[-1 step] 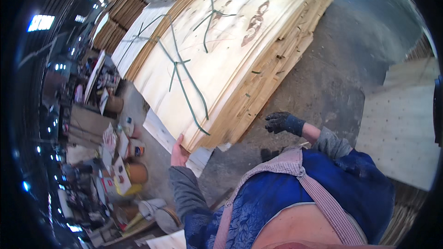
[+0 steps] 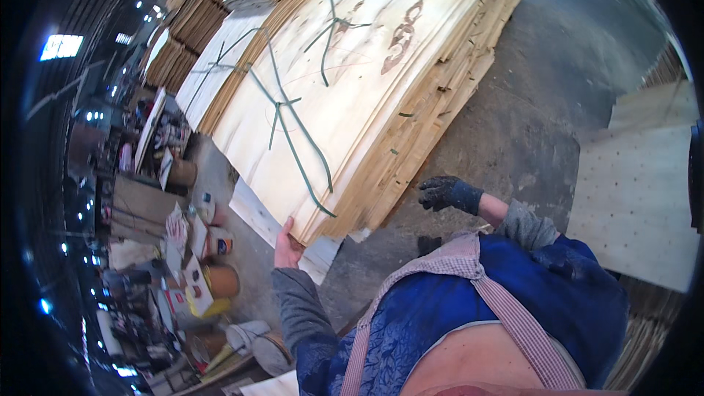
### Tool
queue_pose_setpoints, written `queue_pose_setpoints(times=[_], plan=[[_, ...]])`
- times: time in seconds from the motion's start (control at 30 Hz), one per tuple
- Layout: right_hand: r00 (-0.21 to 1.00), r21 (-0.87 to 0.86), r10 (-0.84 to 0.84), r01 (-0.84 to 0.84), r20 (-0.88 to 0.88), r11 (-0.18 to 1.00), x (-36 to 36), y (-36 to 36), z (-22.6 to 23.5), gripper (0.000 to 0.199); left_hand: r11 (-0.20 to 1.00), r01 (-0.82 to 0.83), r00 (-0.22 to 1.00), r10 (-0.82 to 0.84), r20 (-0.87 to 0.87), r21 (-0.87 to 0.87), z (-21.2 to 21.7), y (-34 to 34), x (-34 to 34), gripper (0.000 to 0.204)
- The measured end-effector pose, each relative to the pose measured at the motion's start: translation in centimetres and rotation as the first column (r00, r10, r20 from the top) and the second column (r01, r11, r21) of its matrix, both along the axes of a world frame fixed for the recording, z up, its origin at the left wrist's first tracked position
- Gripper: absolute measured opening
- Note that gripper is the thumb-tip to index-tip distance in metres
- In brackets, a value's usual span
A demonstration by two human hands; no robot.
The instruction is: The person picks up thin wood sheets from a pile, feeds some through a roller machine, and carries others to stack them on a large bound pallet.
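A tall stack of pale wood veneer sheets (image 2: 293,169) stands in front of me, bound with green straps (image 2: 282,103). My left hand (image 2: 287,247) is bare and closed on the near left corner of the sheets. Its thumb lies on the top face and its fingers are at the edge below. My right hand (image 2: 449,194), in a dark glove, is held apart from the stack over the floor. Its fingers are loosely bent and spread, and nothing shows in them.
More veneer stacks (image 2: 180,59) stand at the far left. Buckets (image 2: 220,280), boards and other clutter crowd the floor at left. To the right is a large pale sheet (image 2: 634,191) with dark spots. A concrete floor (image 2: 513,117) runs along the stack's right side.
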State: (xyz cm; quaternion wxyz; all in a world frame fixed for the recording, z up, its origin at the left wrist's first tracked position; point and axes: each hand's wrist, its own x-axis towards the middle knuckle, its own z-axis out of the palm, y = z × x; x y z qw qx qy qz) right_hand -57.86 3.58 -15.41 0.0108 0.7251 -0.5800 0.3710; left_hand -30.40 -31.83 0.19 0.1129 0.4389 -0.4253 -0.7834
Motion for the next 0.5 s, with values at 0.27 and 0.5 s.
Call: queue_pose_setpoints(times=[0.27, 0.5], plan=[[0.486, 0.164, 0.015, -0.323, 0.874, 0.932, 4.1, -4.3, 8.3, 0.037, 0.987, -0.093, 0.994, 0.085, -0.065, -0.131, 6.4, -1.1, -0.9, 0.047], [-0.519, -0.223, 0.071, -0.236, 0.852, 0.946, 4.4, -12.0, 11.9, 0.02, 0.976, -0.125, 0.974, 0.086, -0.212, -0.179, 15.5, -4.6, -2.3, 0.032]])
